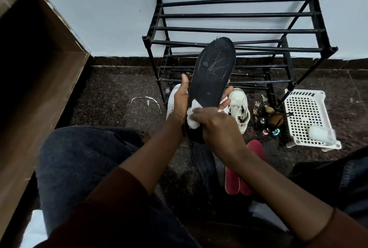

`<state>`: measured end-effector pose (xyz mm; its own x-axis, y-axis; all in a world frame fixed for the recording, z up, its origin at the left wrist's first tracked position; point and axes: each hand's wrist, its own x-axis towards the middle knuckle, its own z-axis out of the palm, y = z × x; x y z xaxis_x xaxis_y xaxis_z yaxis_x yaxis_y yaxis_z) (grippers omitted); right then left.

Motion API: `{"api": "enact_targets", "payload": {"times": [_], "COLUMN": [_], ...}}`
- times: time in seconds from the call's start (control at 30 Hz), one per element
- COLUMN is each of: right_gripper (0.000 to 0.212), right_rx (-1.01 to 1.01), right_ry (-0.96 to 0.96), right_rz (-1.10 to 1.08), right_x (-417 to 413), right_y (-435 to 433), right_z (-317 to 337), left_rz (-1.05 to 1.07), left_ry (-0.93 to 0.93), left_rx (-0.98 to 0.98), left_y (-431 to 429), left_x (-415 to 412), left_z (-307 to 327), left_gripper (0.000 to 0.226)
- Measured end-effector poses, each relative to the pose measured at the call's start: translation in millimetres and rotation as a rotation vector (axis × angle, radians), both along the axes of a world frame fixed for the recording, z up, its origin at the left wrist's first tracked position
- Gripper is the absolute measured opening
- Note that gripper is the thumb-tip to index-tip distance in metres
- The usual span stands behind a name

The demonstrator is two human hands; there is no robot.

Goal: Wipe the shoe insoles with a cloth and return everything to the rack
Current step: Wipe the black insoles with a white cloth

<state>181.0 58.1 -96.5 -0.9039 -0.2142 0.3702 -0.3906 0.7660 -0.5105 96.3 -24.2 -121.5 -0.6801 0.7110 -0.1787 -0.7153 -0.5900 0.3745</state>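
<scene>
- Hands, head view: both work on one black insole (213, 76), raised upright in front of the rack (239, 29), toe end uppermost.
- Left hand (180, 102): clamped on the insole's left edge, thumb lying up along it. Fingertips that show past the right edge appear to be this hand's, wrapped round from behind.
- Right hand (215, 124): fingers curled over a bunched white cloth (192, 118), pressing it to the insole's lower, heel-side face. The two hands lie close together, meeting at the cloth.
- Step in hand (judged): wiping of the black insole, with the cloth low on it; pale streaks show nearer the toe.
- Next move (judged): a stroke of the cloth up toward the toe. It calls for a firm left-hand hold, so that the flexible insole does not fold back under the pressure.
- Task objects on the floor: two white shoes (239, 108), one right of the insole and one partly hidden behind the left hand; a pair of red insoles (232, 178) beside the right forearm. Whether these have been wiped cannot be told.
- Progress (judged): shoes and insoles all lie off the rack, so the return step is not yet begun.
- Surroundings: a white lattice basket (306, 116) at the rack's right foot, keys and small items (266, 116) between basket and shoe, and a loose white lace (146, 100) to the left.
</scene>
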Motion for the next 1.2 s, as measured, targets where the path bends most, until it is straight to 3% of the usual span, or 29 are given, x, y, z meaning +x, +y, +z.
{"api": "enact_targets", "payload": {"times": [0.1,0.2,0.33,0.47,0.6,0.73,0.83,0.93,1.2], "right_gripper": [0.02,0.03,0.028,0.014,0.015,0.022,0.037,0.036,0.026], "right_rx": [0.039,0.083,0.063,0.157,0.143,0.0,0.026,0.04,0.119], "right_ry": [0.102,0.128,0.057,-0.067,-0.058,0.014,0.046,0.051,-0.12], "right_rz": [0.129,0.145,0.038,-0.185,-0.313,-0.186,-0.121,-0.071,-0.218], "right_x": [19,13,-19,-57,-58,-17,19,25,-35], "right_y": [-4,4,13,27,24,6,-2,0,26], "right_z": [-7,-11,-5,-4,-7,-13,-20,-26,-15], "left_rz": [-0.004,0.01,0.151,0.225,0.263,0.132,0.005,-0.011,0.086], "left_ry": [-0.048,-0.058,0.028,0.087,0.187,0.056,-0.088,-0.149,-0.042], "left_rx": [0.017,-0.115,-0.446,-0.506,-0.536,-0.455,-0.322,-0.264,-0.454], "left_y": [-2,1,5,15,22,16,10,10,14], "left_x": [3,7,4,7,8,10,13,15,12], "left_z": [-4,2,4,-7,-8,-10,-8,-10,-8], "left_gripper": [0.085,0.082,0.067,0.065,0.069,0.059,0.083,0.093,0.076]}}
